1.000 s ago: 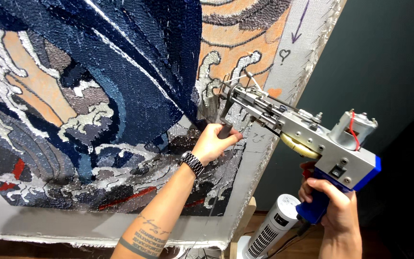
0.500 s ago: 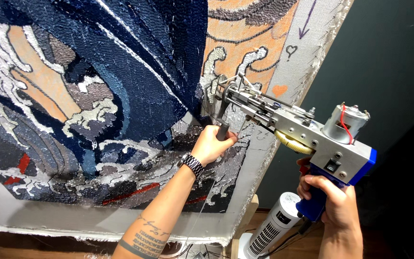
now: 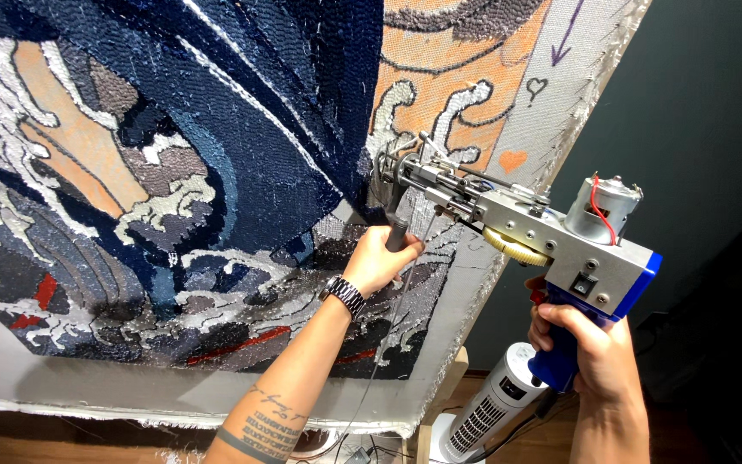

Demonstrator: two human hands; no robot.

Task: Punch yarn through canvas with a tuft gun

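Fingers of both hands wrapped around the tufting gun [image 3: 517, 228]: left hand [image 3: 380, 262] on front grip, right hand [image 3: 590, 352] on blue handle

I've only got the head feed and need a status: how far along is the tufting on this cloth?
Done: most of the stretched cloth carries pile, navy, grey, white and orange. In hand: the left hand grips the front handle and the right hand the blue grip of the tufting gun, nose against the pile. Left: bare margins along the bottom and right edges.

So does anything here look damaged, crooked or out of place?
Nothing stands out. The left hand grips the front handle of the grey-and-blue tufting gun, the right hand its blue grip, nose against the blue, orange and white tufted rug.
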